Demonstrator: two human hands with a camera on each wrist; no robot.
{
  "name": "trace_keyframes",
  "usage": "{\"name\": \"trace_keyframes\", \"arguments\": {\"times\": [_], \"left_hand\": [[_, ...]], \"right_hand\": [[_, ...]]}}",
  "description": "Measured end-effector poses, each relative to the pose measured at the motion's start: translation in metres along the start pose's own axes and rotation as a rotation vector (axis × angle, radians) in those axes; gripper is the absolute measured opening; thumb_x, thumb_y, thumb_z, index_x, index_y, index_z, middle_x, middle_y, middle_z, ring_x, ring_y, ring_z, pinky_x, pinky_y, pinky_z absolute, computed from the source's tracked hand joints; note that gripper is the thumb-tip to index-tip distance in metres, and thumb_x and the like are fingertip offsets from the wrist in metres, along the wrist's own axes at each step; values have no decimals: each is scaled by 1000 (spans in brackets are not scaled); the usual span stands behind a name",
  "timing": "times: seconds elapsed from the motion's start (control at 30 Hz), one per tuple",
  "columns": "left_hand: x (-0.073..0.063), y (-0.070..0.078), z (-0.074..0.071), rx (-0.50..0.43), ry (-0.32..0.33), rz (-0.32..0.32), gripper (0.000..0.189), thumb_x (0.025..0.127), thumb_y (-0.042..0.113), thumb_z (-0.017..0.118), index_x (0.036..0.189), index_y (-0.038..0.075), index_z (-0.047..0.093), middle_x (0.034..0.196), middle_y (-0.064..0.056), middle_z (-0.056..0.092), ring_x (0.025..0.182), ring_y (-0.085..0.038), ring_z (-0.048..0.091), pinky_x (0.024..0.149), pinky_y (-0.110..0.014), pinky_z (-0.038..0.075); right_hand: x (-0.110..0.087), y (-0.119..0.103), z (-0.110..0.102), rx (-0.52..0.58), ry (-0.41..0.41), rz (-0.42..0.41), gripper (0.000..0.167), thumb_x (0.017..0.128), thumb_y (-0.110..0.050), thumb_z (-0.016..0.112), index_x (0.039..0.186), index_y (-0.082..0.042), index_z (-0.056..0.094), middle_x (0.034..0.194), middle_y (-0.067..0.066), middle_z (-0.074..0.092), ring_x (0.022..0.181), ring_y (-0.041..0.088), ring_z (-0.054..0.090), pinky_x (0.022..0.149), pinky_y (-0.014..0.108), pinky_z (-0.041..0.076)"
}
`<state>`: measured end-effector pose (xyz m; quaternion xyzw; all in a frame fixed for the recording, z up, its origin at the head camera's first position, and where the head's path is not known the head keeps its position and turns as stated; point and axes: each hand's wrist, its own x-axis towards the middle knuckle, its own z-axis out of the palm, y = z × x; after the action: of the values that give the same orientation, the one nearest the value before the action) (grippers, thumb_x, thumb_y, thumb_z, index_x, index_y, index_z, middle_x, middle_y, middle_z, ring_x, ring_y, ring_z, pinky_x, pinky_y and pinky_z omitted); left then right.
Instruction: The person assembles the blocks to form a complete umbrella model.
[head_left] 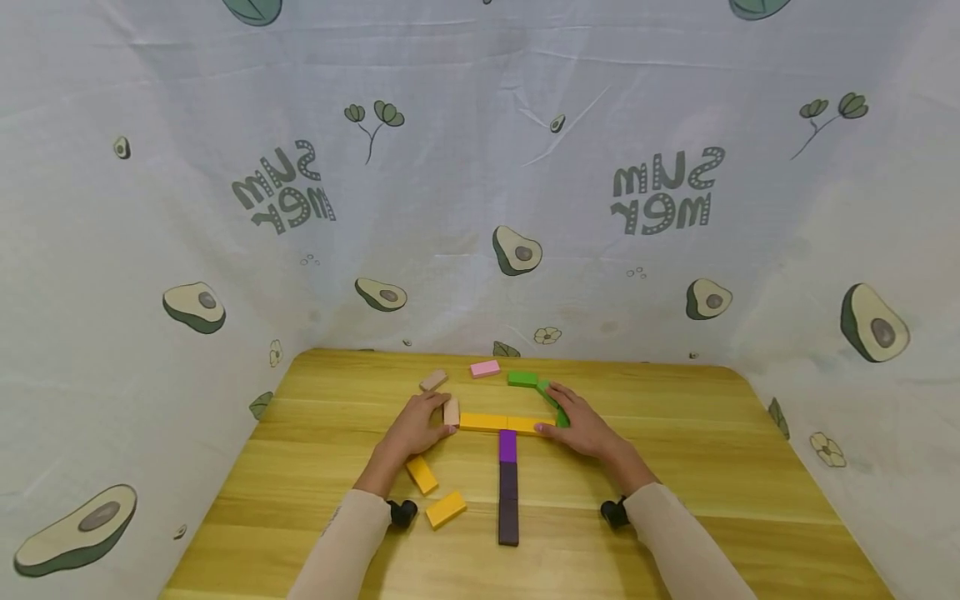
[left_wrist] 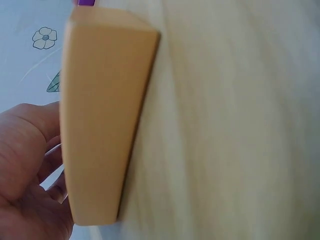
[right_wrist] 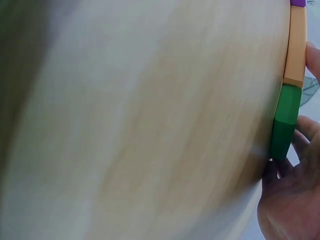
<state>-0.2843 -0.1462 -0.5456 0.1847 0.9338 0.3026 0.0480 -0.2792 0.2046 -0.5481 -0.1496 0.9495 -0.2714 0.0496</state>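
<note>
My left hand (head_left: 416, 425) pinches a beige block (head_left: 451, 412), with the thumb at its near end and a finger at its far end. The block touches the left end of a row of yellow blocks (head_left: 483, 422). At the row's right end my right hand (head_left: 588, 429) rests its thumb on a yellow block (head_left: 525, 426) and its fingertips on a green block (head_left: 548, 392). Another green block (head_left: 562, 418) is partly hidden by that hand. From the row's middle, a purple block (head_left: 507, 446) and dark blocks (head_left: 508, 521) run towards me.
Loose yellow blocks (head_left: 422, 474) lie beside and below my left forearm; one fills much of the left wrist view. Behind the row are a beige-brown block (head_left: 433, 380), a pink block (head_left: 485, 368) and a green block (head_left: 522, 378). A printed cloth (head_left: 450, 167) hangs behind the wooden table (head_left: 675, 467).
</note>
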Motion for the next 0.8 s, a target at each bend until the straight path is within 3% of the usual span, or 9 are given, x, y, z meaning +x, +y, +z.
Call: {"name": "trace_keyframes", "arguments": {"times": [0.57,0.73,0.8], "left_hand": [[0,-2,3,-29,-1,-16,74,93,37,77,156,12,46,162,-16,41,148,-43,37,116,-60,40],[-3,-7,1,-81,-5,-11,80,92,45,77,157,11,44,165,-17,36,151,-44,33,118,-62,37],[-4,-8,-1,-118,1,-5,79,92,45,77,156,11,45,162,-18,41,150,-43,36,117,-62,38]], "right_hand": [[-2,1,0,21,3,-8,90,94,-54,67,161,-5,32,170,17,24,153,49,25,120,71,25],[-1,1,-1,17,1,-10,90,95,-54,66,161,-4,33,170,18,24,153,50,25,119,72,25],[-1,2,-1,11,-3,-1,90,95,-56,66,161,-5,32,170,17,23,153,48,25,120,71,25]]}}
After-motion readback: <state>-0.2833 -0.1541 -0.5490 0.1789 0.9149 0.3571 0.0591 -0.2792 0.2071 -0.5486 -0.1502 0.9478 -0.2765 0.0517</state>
